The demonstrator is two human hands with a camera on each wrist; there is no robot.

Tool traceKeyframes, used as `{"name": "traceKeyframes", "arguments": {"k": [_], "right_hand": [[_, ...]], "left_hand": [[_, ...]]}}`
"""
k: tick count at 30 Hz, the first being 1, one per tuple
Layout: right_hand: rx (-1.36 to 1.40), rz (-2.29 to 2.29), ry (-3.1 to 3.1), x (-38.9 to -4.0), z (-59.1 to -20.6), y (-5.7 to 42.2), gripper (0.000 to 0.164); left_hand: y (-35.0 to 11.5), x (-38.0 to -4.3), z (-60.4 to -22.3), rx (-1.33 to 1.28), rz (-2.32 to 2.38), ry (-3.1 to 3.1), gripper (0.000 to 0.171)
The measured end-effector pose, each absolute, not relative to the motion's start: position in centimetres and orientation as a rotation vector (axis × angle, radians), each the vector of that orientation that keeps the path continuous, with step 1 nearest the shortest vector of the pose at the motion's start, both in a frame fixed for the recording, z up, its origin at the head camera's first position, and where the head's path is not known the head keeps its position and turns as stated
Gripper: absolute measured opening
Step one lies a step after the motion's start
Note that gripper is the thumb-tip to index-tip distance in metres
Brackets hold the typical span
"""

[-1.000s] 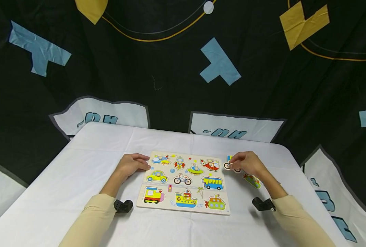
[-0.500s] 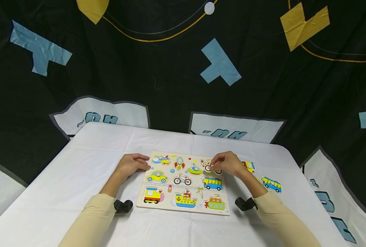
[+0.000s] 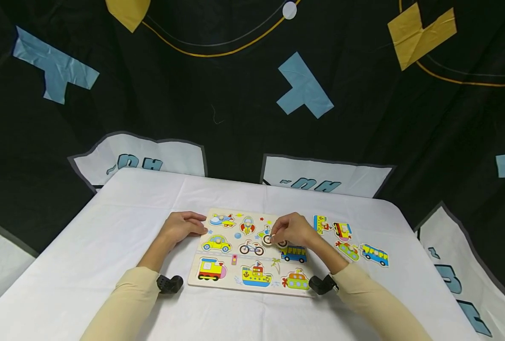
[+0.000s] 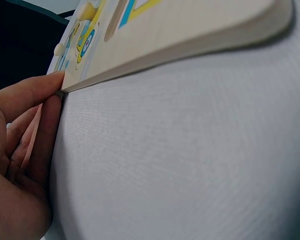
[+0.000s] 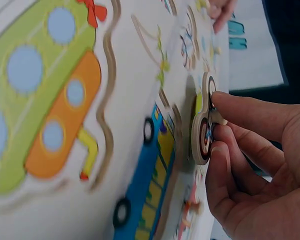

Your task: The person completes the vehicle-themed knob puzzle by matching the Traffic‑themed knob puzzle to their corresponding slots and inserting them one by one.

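Note:
A wooden peg puzzle board (image 3: 195, 278) with vehicle pictures lies flat on the table. My left hand (image 3: 183, 226) holds its left edge; in the left wrist view the thumb and a finger (image 4: 32, 92) meet at that edge. My right hand (image 3: 292, 230) pinches a bicycle piece (image 5: 204, 131) by its knob, with thumb and fingertips. That piece is tilted over the board, overlapping the flying saucer and near the bus picture (image 3: 294, 254). The printed bicycle recess (image 3: 252, 247) shows just left of the right fingers. Knobbed pieces sit at the plane, rocket and car.
Right of the board lie several loose pieces: a bus (image 3: 375, 255), a submarine (image 3: 347, 250), a train (image 3: 342, 230) and a blue-and-yellow piece (image 3: 319, 223). White cloth covers the table (image 3: 120, 208). A black curtain (image 3: 235, 118) hangs behind it.
The right hand has lifted the bicycle piece from the table at the right and carried it left over the board. My left hand has stayed at the board's left edge.

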State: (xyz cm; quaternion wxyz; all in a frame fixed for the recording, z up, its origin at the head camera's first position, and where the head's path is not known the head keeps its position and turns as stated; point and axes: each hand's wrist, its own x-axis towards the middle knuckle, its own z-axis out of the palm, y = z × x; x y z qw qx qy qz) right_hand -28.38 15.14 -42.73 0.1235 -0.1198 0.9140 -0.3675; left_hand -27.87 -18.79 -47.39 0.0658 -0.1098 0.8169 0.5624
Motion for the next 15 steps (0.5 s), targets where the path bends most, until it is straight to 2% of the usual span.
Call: {"name": "traceKeyframes", "arguments": {"k": [15], "right_hand": [[-0.575, -1.119, 2.557, -27.7, -43.7, 12.1, 0.013]], "left_hand": [[-18.9, -27.9, -47.3, -0.342, 1.686, 2.458, 0.045]]}}
